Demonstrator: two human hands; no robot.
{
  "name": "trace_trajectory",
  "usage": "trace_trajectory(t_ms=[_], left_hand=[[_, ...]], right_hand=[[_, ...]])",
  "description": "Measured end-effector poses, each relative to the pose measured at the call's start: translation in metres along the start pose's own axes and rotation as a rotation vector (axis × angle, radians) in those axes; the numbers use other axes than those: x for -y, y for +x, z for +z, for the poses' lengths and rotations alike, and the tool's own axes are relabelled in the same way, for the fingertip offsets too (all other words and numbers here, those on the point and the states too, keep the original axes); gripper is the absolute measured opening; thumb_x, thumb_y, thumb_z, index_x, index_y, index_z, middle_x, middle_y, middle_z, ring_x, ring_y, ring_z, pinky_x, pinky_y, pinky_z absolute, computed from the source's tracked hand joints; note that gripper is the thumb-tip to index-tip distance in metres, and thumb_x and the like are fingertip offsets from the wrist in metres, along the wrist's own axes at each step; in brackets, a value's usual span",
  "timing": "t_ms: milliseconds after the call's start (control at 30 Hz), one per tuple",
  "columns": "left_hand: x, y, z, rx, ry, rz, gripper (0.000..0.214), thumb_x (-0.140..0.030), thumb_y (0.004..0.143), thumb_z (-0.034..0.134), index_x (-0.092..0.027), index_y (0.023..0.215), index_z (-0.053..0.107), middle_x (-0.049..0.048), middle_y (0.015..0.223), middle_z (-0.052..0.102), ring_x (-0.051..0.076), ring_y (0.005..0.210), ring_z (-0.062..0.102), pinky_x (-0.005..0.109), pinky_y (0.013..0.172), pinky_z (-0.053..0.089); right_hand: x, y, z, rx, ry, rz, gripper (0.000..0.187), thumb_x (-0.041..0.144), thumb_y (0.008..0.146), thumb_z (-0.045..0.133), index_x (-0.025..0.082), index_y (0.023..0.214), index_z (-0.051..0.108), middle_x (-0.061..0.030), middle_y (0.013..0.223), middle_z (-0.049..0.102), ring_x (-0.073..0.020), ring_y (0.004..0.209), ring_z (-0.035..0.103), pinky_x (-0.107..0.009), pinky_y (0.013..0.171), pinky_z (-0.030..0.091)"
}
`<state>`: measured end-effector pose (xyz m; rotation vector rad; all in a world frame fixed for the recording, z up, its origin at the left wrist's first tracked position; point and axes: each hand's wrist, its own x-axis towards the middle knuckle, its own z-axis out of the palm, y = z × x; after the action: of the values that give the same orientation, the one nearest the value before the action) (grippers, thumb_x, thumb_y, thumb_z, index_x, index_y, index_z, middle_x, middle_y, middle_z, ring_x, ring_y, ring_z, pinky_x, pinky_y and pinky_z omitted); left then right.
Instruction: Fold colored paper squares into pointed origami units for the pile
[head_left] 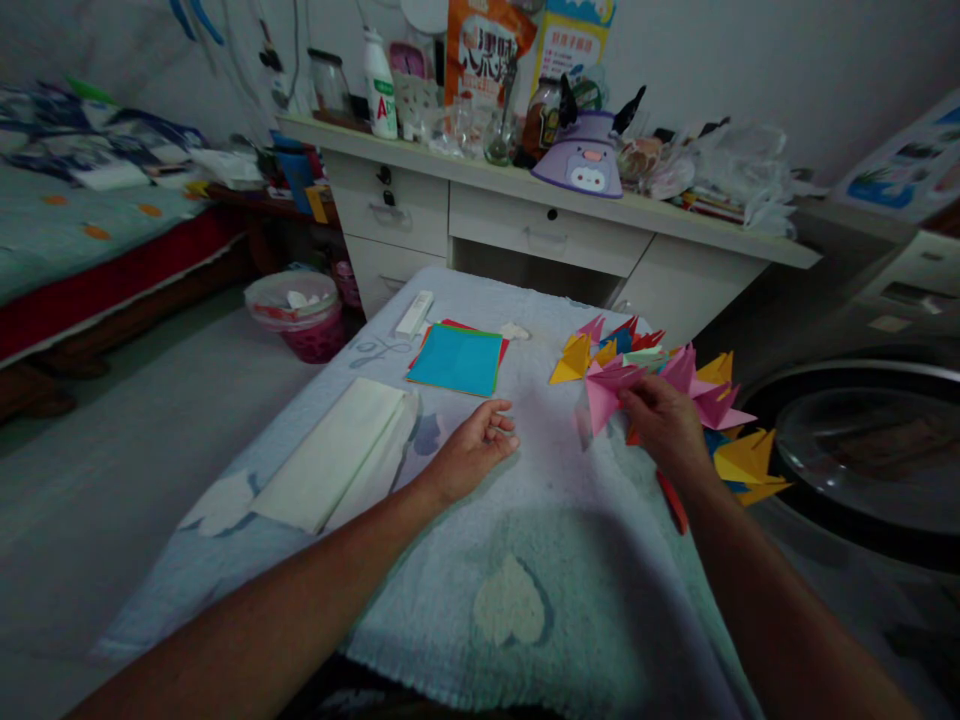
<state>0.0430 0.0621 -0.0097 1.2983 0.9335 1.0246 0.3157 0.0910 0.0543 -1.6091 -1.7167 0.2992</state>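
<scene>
Fingers [632, 402] of right hand [669, 420] pinch a pink folded-paper piece [604, 388] beside the multicoloured paper pieces [750, 458], right side of cloth-covered worktop [420, 620]. Left hand [478, 442]: fingers loosely curled, partly open, near side of blue-topped paper stack [456, 360].
</scene>
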Motion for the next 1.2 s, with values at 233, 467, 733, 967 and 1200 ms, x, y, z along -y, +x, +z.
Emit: trace_trajectory(t_ms=[233,467,733,967,1200], left_hand=[[-0.002,-0.001,0.000,0.046,0.034,0.002,0.051,-0.027,0.078,0.065,-0.020,0.124,0.047,0.0042,0.104,0.055,0.010,0.076,0.050,0.029,0.075,0.044],[-0.003,-0.002,-0.001,0.057,0.052,0.002,0.051,-0.026,0.078,0.065,-0.020,0.125,0.046,0.0035,0.102,0.054,0.010,0.075,0.049,0.027,0.071,0.044],[-0.003,-0.004,-0.002,0.093,0.083,0.007,0.054,-0.027,0.077,0.064,-0.021,0.127,0.044,0.0037,0.104,0.055,0.010,0.074,0.049,0.026,0.069,0.043],[-0.005,-0.004,-0.001,0.112,0.130,0.018,0.054,-0.027,0.077,0.063,-0.020,0.127,0.044,0.0037,0.102,0.056,0.011,0.075,0.050,0.027,0.069,0.042],[-0.004,-0.004,-0.002,0.132,0.142,0.021,0.054,-0.027,0.077,0.063,-0.020,0.128,0.044,0.0044,0.102,0.057,0.011,0.076,0.050,0.027,0.070,0.042]], right_hand=[[-0.012,0.044,0.030,0.064,-0.215,0.085,0.016,0.021,0.077,0.051,0.014,0.078,0.066,-0.0040,0.072,0.066,-0.0149,0.062,0.054,-0.025,0.058,0.037],[-0.023,0.066,0.032,0.116,-0.405,0.166,0.018,0.012,0.075,0.051,0.014,0.080,0.069,-0.0050,0.068,0.067,-0.0152,0.061,0.056,-0.024,0.057,0.036],[-0.017,0.058,0.024,0.234,-0.568,0.167,0.018,0.010,0.074,0.055,0.014,0.081,0.071,-0.0076,0.069,0.070,-0.0176,0.066,0.063,-0.024,0.060,0.039],[-0.012,0.063,0.038,0.204,-0.659,0.140,0.030,0.012,0.083,0.046,0.010,0.101,0.070,-0.0183,0.093,0.073,-0.0228,0.082,0.066,-0.028,0.070,0.043],[-0.009,0.058,0.048,0.323,-0.641,0.057,0.023,0.010,0.079,0.053,0.014,0.090,0.072,-0.0101,0.087,0.074,-0.0186,0.083,0.066,-0.024,0.070,0.042]])
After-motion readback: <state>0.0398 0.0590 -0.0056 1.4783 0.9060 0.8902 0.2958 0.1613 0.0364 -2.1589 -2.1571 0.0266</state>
